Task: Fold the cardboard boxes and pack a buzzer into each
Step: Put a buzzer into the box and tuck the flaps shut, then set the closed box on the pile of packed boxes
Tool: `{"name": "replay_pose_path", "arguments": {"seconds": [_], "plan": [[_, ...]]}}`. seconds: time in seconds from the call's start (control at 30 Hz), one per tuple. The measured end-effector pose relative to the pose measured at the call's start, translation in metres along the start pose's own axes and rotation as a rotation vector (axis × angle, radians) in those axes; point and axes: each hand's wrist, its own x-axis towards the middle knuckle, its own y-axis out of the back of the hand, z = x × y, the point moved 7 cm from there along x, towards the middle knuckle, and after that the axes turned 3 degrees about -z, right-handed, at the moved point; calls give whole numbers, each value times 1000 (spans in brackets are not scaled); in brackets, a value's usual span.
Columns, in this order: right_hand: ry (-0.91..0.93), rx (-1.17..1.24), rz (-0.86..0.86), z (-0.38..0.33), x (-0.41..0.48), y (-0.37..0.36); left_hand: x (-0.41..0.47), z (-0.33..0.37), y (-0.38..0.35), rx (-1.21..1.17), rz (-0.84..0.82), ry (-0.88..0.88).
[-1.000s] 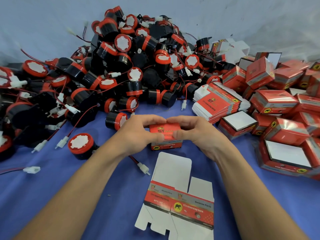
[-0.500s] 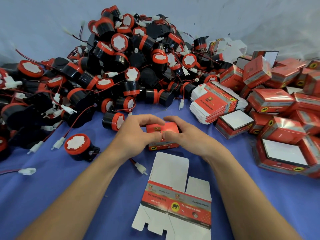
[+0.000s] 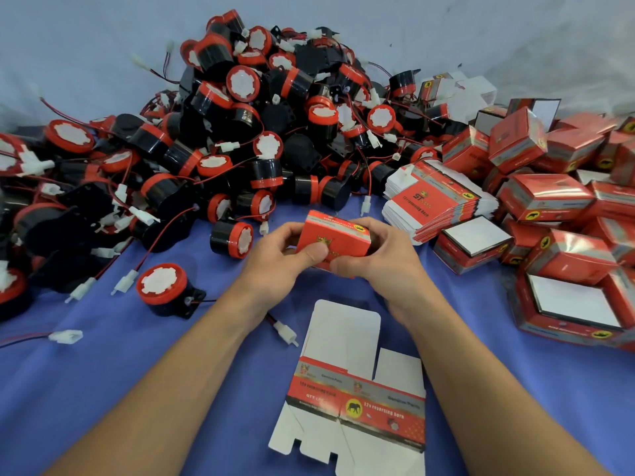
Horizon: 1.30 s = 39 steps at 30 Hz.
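A small red cardboard box point(image 3: 338, 237) is held between both hands just above the blue cloth, tilted with its printed top facing me. My left hand point(image 3: 278, 259) grips its left side with the thumb on the front face. My right hand point(image 3: 381, 259) grips its right side, thumb under the front edge. A flat unfolded box blank point(image 3: 357, 389), white with a red printed band, lies on the cloth nearer me. One loose black and red buzzer point(image 3: 165, 288) sits to the left, another buzzer point(image 3: 232, 237) lies beside my left hand.
A big heap of buzzers point(image 3: 240, 132) with red wires and white plugs fills the back and left. A stack of flat blanks point(image 3: 436, 201) lies right of the hands. Folded red boxes point(image 3: 549, 197), some open-topped, crowd the right side. A white plug point(image 3: 285, 333) lies under my left wrist.
The box has been lifted off the cloth and tipped up toward me; before, both hands pressed its top down while it sat on the cloth.
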Motion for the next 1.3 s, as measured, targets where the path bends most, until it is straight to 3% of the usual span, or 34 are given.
{"name": "replay_pose_path", "arguments": {"seconds": [0.2, 0.37, 0.5, 0.63, 0.7, 0.77, 0.8, 0.87, 1.03, 1.2, 1.3], "plan": [[-58, 243, -7, 3, -2, -9, -2, -1, 3, -98, 78, 29], [-128, 142, 35, -15, -7, 8, -3, 10, -8, -11, 108, 60], [-234, 14, 56, -35, -21, 38, 6, 38, -29, 94, -13, 73], [-311, -235, -170, -59, -45, 71, 17, 87, -61, 89, -239, 27], [-284, -39, -92, -77, -45, 95, 21, 117, -80, -213, -337, 35], [-197, 455, 89, -97, -36, 124, 30, 138, -90, -513, -332, 84], [-127, 692, 127, -108, -30, 135, 36, 146, -93, -514, -302, 83], [-80, 847, 105, -121, -23, 144, 42, 152, -101, -306, -279, 45], [-282, 90, -101, -85, -23, 112, 37, 114, -117, 284, -425, -42], [-264, -213, -76, -33, -39, 84, 10, 52, -99, 1024, -831, 117], [-238, -495, -222, -20, -55, 56, 2, 36, -77, 1248, -885, 187]]}}
